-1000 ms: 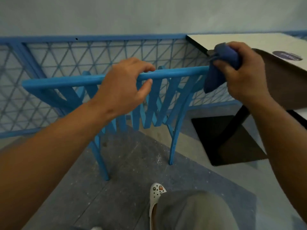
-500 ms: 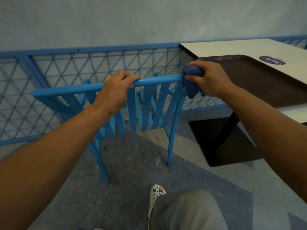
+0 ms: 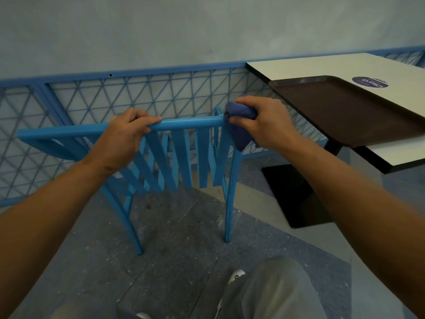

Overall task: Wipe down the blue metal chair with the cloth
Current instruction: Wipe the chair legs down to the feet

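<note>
Left hand point(image 3: 125, 137) grips the blue metal chair point(image 3: 184, 153)'s top rail; right hand point(image 3: 264, 125) clamps a dark-blue cloth point(image 3: 239, 125) on its corner. The white table point(image 3: 322, 65)'s round purple sticker point(image 3: 370, 83) can't be read.

Counted: 1 chair point(image 3: 184, 155), 1 cloth point(image 3: 239, 125), 2 hands (left hand point(image 3: 122, 139), right hand point(image 3: 264, 125)), 1 table point(image 3: 322, 67) at 2 o'clock, 1 tray point(image 3: 345, 107).
</note>
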A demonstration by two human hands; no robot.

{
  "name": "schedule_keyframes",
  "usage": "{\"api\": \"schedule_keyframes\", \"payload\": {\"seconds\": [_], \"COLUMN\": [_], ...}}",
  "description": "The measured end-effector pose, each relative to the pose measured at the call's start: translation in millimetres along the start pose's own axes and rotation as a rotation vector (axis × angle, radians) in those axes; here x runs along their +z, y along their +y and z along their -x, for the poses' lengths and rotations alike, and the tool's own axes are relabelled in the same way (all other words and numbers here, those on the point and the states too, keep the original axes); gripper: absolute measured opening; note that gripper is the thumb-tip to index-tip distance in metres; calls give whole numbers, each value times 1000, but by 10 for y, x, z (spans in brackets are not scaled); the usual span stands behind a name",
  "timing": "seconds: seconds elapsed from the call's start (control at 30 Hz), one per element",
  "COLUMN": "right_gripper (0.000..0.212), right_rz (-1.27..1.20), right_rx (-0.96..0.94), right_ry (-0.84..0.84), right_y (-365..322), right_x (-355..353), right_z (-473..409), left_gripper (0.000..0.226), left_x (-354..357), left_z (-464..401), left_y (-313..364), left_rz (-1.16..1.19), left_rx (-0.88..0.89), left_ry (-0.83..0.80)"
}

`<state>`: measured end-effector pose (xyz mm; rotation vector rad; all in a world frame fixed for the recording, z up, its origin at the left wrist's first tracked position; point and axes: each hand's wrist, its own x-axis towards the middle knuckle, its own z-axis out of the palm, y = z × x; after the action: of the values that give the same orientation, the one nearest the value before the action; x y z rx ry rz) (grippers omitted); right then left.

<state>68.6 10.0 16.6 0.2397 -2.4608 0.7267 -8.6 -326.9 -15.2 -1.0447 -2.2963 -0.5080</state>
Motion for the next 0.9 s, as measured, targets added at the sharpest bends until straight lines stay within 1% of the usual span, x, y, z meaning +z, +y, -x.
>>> {"api": "schedule_keyframes", "payload": {"seconds": [0.17,0.27,0.33,0.37,0.4,0.43,0.57,0.63,0.7,0.73,0.83,0.9], "right_gripper": [25,24,22,22,21,21,22,22,23,22,22,24], "right_rz": [107,47,-55,-134,-210,-250,-250,-252,-227,-218,-214,-222], "right_rx": [-64,-66,-65,-49,-24,6,153,232,283,305,371,380], "right_ry": [7,-9,-81,-111,-113,-86,79,112,104,93,61,74], "right_y": [-372,-499,-491,-459,-406,-330,40,211,327,354,322,235], "right_x": [122,136,58,-8,-85,-163,-418,-458,-424,-389,-205,-39], "right_z": [161,239,242,232,223,218,341,444,539,594,789,911], "left_gripper": [40,41,33,29,31,33,38,44,46,46,42,42], "left_x": [-299,-385,-387,-366,-332,-280,-4,115,212,254,344,369], "left_z": [216,317,328,308,271,224,-63,-236,-379,-428,-464,-439], "left_y": [-120,-130,-46,29,124,231,746,961,1107,1154,1199,1178], "left_rz": [-1,7,18,22,23,26,75,106,119,125,120,118], "left_rx": [-3,-59,-115,-136,-147,-141,-14,22,16,-2,-54,-63], "left_ry": [-9,-31,-20,-16,-20,-33,-134,-218,-268,-270,-203,-189]}}
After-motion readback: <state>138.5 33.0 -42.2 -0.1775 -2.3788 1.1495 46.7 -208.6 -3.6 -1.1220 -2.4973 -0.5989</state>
